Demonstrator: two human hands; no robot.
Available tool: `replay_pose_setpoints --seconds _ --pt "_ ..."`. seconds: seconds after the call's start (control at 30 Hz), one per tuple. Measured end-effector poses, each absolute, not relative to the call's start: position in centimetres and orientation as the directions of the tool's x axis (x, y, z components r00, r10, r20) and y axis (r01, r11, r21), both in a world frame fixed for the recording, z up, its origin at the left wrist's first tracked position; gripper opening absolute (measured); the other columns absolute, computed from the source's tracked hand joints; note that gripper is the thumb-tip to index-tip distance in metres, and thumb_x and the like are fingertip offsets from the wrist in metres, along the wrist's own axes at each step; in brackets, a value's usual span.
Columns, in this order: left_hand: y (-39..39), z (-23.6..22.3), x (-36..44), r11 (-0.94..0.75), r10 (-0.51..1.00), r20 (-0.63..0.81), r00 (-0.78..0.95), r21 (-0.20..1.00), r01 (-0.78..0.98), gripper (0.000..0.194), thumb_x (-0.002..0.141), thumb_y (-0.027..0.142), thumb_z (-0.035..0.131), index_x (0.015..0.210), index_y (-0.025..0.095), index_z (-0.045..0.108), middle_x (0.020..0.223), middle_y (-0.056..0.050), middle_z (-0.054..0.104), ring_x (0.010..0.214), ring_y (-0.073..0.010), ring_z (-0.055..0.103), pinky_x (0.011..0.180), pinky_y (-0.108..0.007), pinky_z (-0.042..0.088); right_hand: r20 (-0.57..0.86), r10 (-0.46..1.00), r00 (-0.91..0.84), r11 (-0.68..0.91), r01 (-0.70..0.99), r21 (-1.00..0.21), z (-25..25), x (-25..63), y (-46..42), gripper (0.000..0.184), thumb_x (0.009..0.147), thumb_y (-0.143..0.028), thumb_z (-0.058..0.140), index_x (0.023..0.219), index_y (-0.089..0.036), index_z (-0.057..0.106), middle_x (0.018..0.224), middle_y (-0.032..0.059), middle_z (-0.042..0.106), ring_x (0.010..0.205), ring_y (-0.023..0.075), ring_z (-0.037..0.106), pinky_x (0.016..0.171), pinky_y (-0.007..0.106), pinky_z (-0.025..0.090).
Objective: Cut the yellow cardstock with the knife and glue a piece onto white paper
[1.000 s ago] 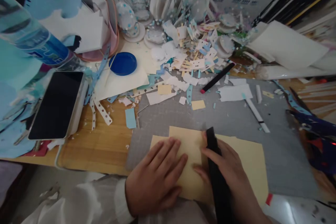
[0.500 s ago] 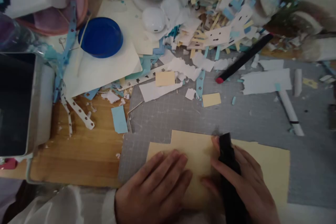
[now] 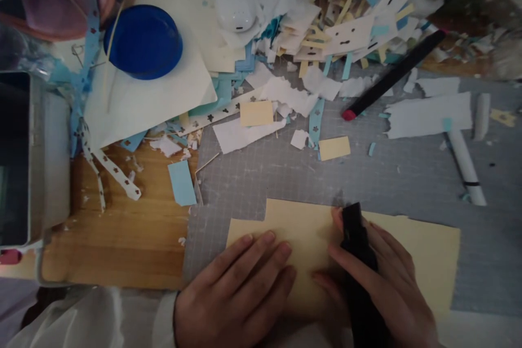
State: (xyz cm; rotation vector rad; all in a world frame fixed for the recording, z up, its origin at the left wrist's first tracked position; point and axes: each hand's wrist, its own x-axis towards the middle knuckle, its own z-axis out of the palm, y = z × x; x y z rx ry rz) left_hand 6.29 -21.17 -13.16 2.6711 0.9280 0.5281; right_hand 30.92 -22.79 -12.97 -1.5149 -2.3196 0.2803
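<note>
My left hand lies flat on a sheet of yellow card, its fingers stretched out and slightly spread. My right hand is closed around a long black stapler-like tool. The tool's blunt end points away from me, over the card's far edge. Its lower part runs out of the picture, and its working side is hidden. The card has a stepped far edge and extends past both sides of my right hand. Below the card is a grey gridded cutting mat.
Paper scraps pile up at the back. A black pen with red ends lies before them. A blue oval dish stands at the back left on white paper. A dark-screened device stands at the left. A white marker lies at the right.
The camera view has shifted slightly, so the things on the table appear a little higher and spread outward. Both hands keep nearly the same pose on the card and the black tool.
</note>
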Motion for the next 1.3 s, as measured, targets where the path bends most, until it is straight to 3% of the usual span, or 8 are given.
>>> replay_pose_setpoints --seconds 0.4,1.07,1.2,1.3 --pt "-21.0 -12.95 6.5 -0.747 0.651 0.247 0.718 0.375 0.549 0.027 0.089 0.027 0.062 0.115 0.021 0.067 0.132 -0.003 0.063 0.134 -0.0252 0.045 0.114 -0.038 0.034 0.178 0.906 -0.383 0.423 0.819 -0.387 -12.84 30.75 -22.44 0.02 0.09 -0.018 0.06 0.11 -0.019 0.058 0.14 0.0178 0.049 0.136 0.029 0.04 0.101 0.044 0.037" --pt "-20.82 -13.01 6.51 -0.76 0.638 0.253 0.727 0.357 0.543 0.028 0.089 0.025 0.058 0.115 0.02 0.066 0.133 -0.004 0.061 0.133 -0.0266 0.045 0.112 -0.04 0.036 0.196 0.914 -0.355 0.404 0.827 -0.39 -12.59 30.2 -21.89 0.015 0.091 -0.02 0.059 0.106 -0.019 0.059 0.123 0.0177 0.06 0.135 0.0258 0.041 0.1 0.042 0.037" --pt "-20.91 -13.03 6.55 -0.753 0.643 0.243 0.726 0.371 0.544 0.03 0.085 0.025 0.063 0.114 0.019 0.066 0.133 -0.007 0.06 0.137 -0.0301 0.04 0.113 -0.041 0.033 0.204 0.92 -0.336 0.391 0.836 -0.385 -12.59 30.11 -22.0 0.014 0.091 -0.023 0.059 0.104 -0.02 0.06 0.122 0.0168 0.061 0.133 0.0267 0.045 0.099 0.041 0.038" --pt "-21.05 -13.09 6.83 -0.715 0.69 0.234 0.685 0.371 0.593 0.038 0.085 0.036 0.062 0.118 0.018 0.063 0.134 -0.012 0.059 0.14 -0.0313 0.035 0.115 -0.043 0.029 0.198 0.92 -0.339 0.391 0.843 -0.371 -12.67 30.24 -22.18 0.015 0.091 -0.023 0.06 0.106 -0.021 0.06 0.123 0.0164 0.061 0.13 0.0283 0.048 0.097 0.042 0.04"
